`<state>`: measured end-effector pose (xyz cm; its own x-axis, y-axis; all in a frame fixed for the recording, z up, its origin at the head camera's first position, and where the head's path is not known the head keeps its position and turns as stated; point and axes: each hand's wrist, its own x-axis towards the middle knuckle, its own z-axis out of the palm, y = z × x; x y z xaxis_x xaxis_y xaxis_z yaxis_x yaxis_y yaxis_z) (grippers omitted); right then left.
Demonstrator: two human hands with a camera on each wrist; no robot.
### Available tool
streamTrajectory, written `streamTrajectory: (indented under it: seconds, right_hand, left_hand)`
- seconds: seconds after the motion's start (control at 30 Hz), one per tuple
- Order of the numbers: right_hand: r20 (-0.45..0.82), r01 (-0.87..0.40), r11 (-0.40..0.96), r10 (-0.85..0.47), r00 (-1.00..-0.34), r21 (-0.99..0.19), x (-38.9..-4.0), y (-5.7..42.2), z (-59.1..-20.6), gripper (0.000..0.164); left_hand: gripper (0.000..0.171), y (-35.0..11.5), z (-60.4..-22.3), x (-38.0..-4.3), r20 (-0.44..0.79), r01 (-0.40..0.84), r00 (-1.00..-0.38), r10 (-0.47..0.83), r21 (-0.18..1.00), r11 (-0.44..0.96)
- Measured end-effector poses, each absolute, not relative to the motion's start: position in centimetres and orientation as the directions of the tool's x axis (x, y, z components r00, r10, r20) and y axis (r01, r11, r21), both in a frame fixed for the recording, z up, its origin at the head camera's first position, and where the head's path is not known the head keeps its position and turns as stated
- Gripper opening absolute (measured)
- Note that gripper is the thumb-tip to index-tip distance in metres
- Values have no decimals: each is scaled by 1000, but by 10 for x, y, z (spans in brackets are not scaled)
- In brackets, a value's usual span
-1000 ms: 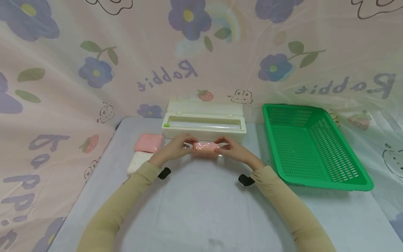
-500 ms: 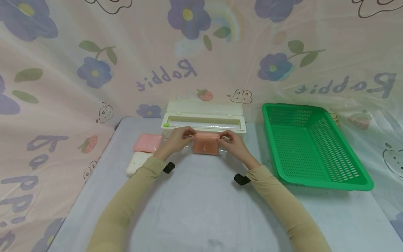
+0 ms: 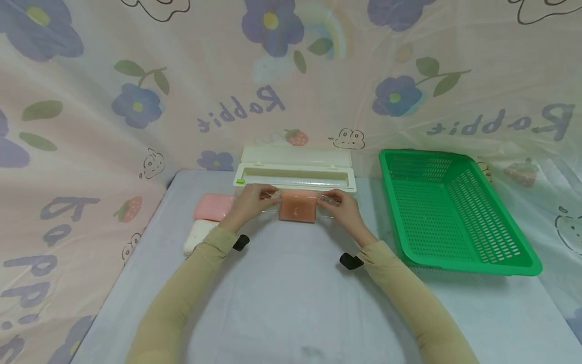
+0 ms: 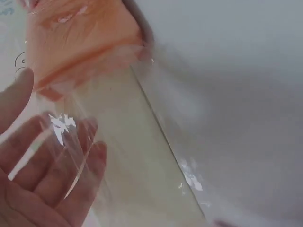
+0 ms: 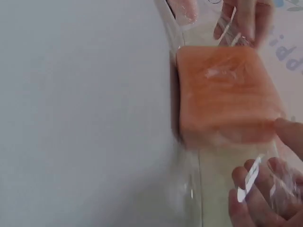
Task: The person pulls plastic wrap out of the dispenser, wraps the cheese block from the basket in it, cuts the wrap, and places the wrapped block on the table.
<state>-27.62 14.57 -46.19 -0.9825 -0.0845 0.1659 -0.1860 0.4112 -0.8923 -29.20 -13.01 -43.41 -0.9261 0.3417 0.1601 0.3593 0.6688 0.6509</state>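
Note:
An orange, soap-bar-like block (image 3: 297, 208) with clear cling film around it is between my two hands, close in front of the white film box (image 3: 295, 189). My left hand (image 3: 251, 204) holds the loose film on the block's left. In the left wrist view the glossy film (image 4: 61, 125) lies across its bent fingers, with the thumb near the block's corner. My right hand (image 3: 344, 208) holds the film on the other side. The right wrist view shows its curled fingers (image 5: 258, 187) in the film and one fingertip at the block's edge.
Left of my left hand lie a shiny pink block (image 3: 212, 207) and a speckled white block (image 3: 197, 235). Behind my hands, the box's lid stands open with a film roll (image 3: 295, 180) inside. A green perforated basket (image 3: 459, 268) stands at right. Printed cloth (image 3: 182, 141) hangs behind.
The block has turned from nearly edge-on to showing its broad orange face, and has moved slightly farther back. Both hands moved with it, keeping hold of the film at its sides.

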Motion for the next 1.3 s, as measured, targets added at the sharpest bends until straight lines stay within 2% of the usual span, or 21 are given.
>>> streamTrajectory:
  seconds: [0.13,0.27,0.43,0.67,0.97,1.3]
  right_hand:
    - [149,-150,461,-38,-988,-875,-268,158,-463,31]
    - [150,-116,463,37,-988,-879,-268,169,-467,24]
    - [181,-104,495,111,-977,-862,-270,173,-469,23]
    - [142,1,521,233,-962,-853,-269,176,-476,35]
    - [40,21,378,152,-988,-926,-275,180,-481,29]
    - [-3,58,357,151,-989,-932,-274,179,-477,26]
  left_hand:
    - [40,-149,-438,-275,182,353,-935,305,573,740]
    - [28,-162,-443,-266,253,363,-930,265,543,757]
    - [23,-167,-450,-267,295,304,-944,148,604,737]
    - [33,-165,-451,-268,262,142,-964,-55,676,723]
    - [40,-164,-447,-272,174,75,-981,-86,747,661]
    - [23,-164,-445,-274,187,63,-974,-126,762,645]
